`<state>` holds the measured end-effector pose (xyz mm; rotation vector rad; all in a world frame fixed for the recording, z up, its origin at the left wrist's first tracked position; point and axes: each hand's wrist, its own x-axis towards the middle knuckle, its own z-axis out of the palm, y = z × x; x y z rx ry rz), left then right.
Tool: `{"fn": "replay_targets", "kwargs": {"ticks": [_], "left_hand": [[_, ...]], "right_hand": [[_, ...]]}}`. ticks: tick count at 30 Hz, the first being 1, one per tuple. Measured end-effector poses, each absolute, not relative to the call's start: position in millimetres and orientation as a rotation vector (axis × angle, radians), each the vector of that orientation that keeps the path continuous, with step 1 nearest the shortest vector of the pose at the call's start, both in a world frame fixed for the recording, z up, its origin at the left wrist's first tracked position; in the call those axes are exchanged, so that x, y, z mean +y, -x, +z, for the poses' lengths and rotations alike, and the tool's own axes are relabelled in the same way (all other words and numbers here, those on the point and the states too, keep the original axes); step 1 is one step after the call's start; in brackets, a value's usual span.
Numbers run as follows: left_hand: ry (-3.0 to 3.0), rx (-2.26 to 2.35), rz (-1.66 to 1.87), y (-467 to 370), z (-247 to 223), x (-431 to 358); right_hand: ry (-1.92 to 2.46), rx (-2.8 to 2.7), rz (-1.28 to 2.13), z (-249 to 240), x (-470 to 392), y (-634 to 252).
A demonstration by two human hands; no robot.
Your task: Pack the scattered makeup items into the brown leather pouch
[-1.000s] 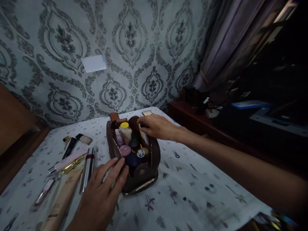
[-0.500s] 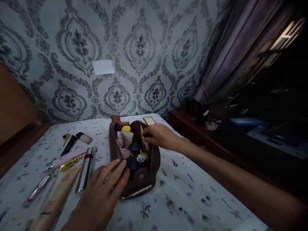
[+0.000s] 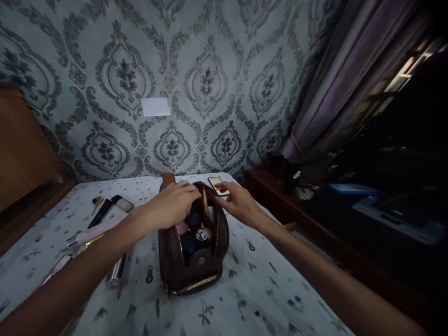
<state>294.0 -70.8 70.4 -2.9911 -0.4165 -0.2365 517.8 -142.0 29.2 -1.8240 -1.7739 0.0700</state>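
A brown zip-up cosmetics bag (image 3: 191,279) stands unzipped on the patterned bedsheet. Over its left and back part is my left hand (image 3: 175,201), fingers bent together and tips dipping inside; anything between them is hidden. At the bag's right rim, my right hand (image 3: 240,204) has its thumb close to the edge and its fingers apart, holding nothing. Inside the bag I see a bottle with a black cap (image 3: 194,219), a round silvery top (image 3: 201,234), a pinkish item (image 3: 182,227) and a flat beige piece (image 3: 205,203) upright near the right wall.
Left of the bag lie a silver tube (image 3: 117,271), a pale pink tube (image 3: 100,228), a black tube (image 3: 100,213) and a dark-capped bottle (image 3: 122,203), partly behind my left forearm. A phone (image 3: 215,183) rests behind the bag. The patterned wall (image 3: 206,79) rises at the back.
My left hand has moved from the bag's front left edge to over its opening. My right hand has drawn back from inside to the right rim, fingers spreading. The view has shifted slightly.
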Motion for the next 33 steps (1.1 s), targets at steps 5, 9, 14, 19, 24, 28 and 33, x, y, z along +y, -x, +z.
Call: {"fn": "replay_targets", "kwargs": {"ticks": [5,9,14,19,24,28,33], "left_hand": [[2.986,-0.335,-0.065,-334,70,-45],[2.971,-0.356,-0.018,-341,68,-49],[2.974,-0.424,-0.006,-346,65,-55],[2.963,-0.414,0.010,-349,63,-53],[2.952,-0.272,0.022,-344,61,-53],[2.951,-0.262,0.035,-339,62,-51],[2.985,-0.291,0.071,-336,68,-43]], "right_hand": [[1.832,-1.747,0.308,28,-142,-518],[1.773,-1.738,0.370,26,-142,-515],[1.800,-1.723,0.342,24,-142,-512],[1.739,-1.720,0.292,23,-143,-510],[1.717,-1.678,0.261,20,-144,-508],[1.689,-1.673,0.260,19,-144,-508],[1.677,-1.663,0.275,20,-145,-507]]}}
